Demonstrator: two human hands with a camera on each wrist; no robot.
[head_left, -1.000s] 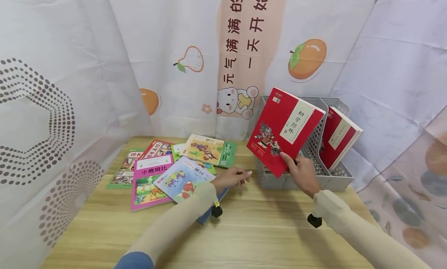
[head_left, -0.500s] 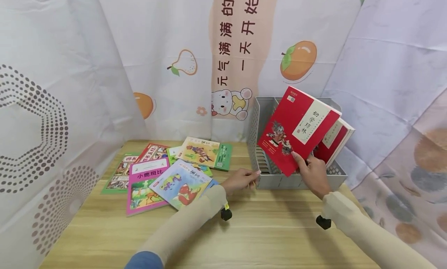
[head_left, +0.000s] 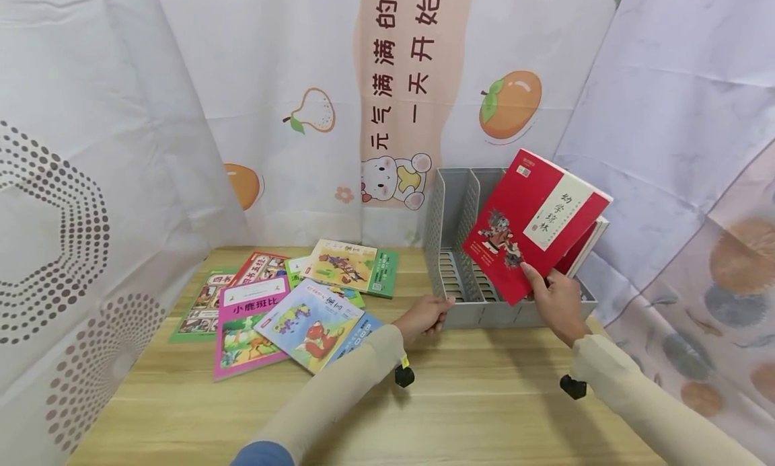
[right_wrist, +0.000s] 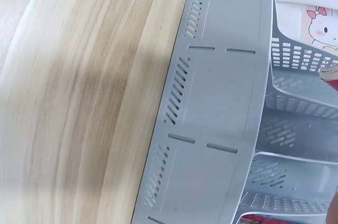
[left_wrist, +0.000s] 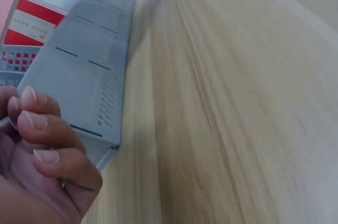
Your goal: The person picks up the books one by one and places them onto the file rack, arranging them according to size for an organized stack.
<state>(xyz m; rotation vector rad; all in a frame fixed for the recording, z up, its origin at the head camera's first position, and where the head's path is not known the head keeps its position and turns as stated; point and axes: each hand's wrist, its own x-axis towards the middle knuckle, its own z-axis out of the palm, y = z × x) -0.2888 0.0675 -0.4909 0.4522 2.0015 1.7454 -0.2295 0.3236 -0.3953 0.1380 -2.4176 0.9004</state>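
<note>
My right hand [head_left: 560, 304] grips a red book [head_left: 527, 204] by its lower edge, thumb on the front cover. The book tilts in front of the grey desktop file organizer [head_left: 502, 315]. Another red book [head_left: 592, 247], mostly hidden behind it, leans in the organizer's right compartment. My left hand [head_left: 424, 316] pinches the organizer's front left corner. In the left wrist view the left hand's fingers [left_wrist: 58, 139] are curled beside the grey front wall [left_wrist: 87, 60]. The right wrist view shows the organizer's slotted front [right_wrist: 211, 97], its compartments and a corner of the red book [right_wrist: 331, 73].
Several picture books lie overlapping on the wooden table [head_left: 424, 412] at the left, among them a pink one [head_left: 251, 325], a blue one [head_left: 315, 325] and a yellow and green one [head_left: 345, 264]. Printed curtains [head_left: 272, 62] close off the back and sides.
My left hand has moved right to the organizer's corner and now pinches it. The red book in my right hand has shifted right, across the organizer's right part, covering more of the other red book.
</note>
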